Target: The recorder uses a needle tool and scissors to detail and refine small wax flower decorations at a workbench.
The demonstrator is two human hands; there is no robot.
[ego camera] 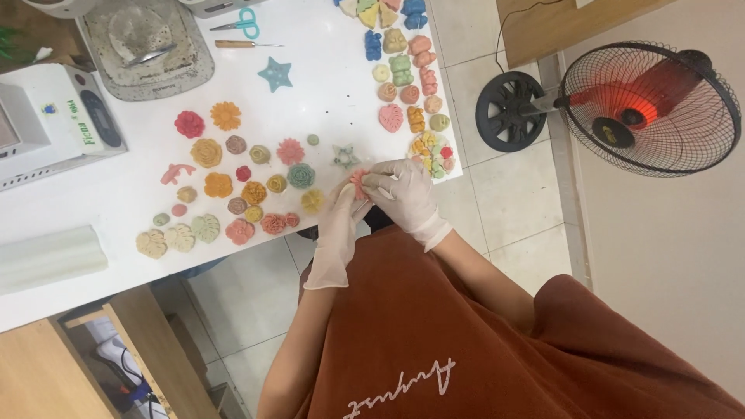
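Note:
Both my hands wear thin white gloves and meet at the white table's near edge. My left hand and my right hand pinch one small pink and cream clay piece between their fingertips. Many moulded clay flowers lie on the table to the left, among them a green one, a pink one and a yellow one. A small pale green star-shaped piece lies just beyond my fingers.
Bear-shaped and leaf-shaped clay pieces fill the table's right side. A scale, a grey tray, scissors, an awl and a white roll sit to the left. A floor fan stands on the tiles.

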